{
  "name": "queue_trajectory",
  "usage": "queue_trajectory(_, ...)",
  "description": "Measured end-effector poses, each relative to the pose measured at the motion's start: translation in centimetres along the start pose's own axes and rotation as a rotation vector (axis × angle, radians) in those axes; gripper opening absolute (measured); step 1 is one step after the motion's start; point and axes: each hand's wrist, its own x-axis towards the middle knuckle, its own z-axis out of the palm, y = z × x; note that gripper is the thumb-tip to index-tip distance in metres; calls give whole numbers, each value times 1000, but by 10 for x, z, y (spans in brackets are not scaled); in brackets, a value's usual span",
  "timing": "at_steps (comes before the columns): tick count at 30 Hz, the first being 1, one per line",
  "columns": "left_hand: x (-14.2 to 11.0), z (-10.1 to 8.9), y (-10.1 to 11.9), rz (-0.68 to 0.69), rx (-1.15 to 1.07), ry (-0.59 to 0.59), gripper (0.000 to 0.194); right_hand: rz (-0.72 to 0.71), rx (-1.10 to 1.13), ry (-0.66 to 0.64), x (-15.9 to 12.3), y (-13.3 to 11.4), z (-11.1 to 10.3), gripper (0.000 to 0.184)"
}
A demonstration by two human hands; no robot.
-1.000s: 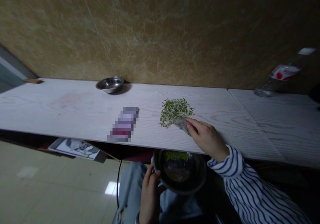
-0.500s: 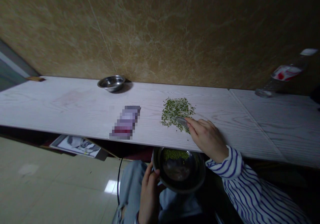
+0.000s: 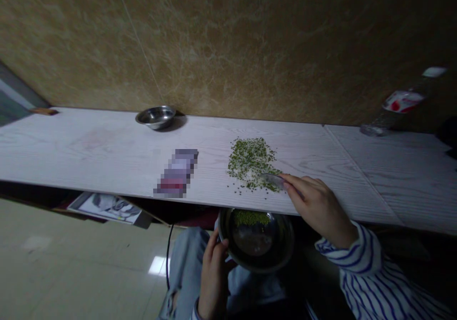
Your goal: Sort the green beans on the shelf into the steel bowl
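Observation:
Small green beans point(image 3: 250, 155), which look like mung beans, lie scattered in a loose patch on the white wood-grain table. My right hand point(image 3: 314, 201) is closed on a spoon point(image 3: 273, 181), whose dull metal end rests among the beans at the patch's lower right. Below the table's front edge, over my lap, my left hand point(image 3: 214, 272) grips the left rim of a steel bowl point(image 3: 262, 260). More green beans point(image 3: 252, 217) are gathered at the far side inside that bowl, which is tilted.
A smaller steel bowl point(image 3: 156, 117) stands near the wall. A blurred-out phone-like slab point(image 3: 176, 173) lies left of the beans. At the right back stands a clear plastic bottle point(image 3: 392, 103). An open drawer point(image 3: 107, 207) sits under the table's front edge point(image 3: 117, 195).
My right hand has moved right and slightly down with the spoon. A few beans have spread toward the front edge. My left hand and the bowl stay nearly in place; the view shifts slightly.

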Motion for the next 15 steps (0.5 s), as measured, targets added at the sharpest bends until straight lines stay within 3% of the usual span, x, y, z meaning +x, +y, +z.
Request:
queue_trajectory(7, -1, 3, 0, 4, -5, -30, 51, 45, -36, 38, -24, 21, -8, 27)
queue_trajectory(11, -2, 5, -1, 13, -16, -56, 46, 59, -6, 39, -32, 19, -11, 26)
queue_trajectory(15, -2, 6, -3, 5, -11, -68, 53, 39, 31, 36, -32, 9, -9, 26)
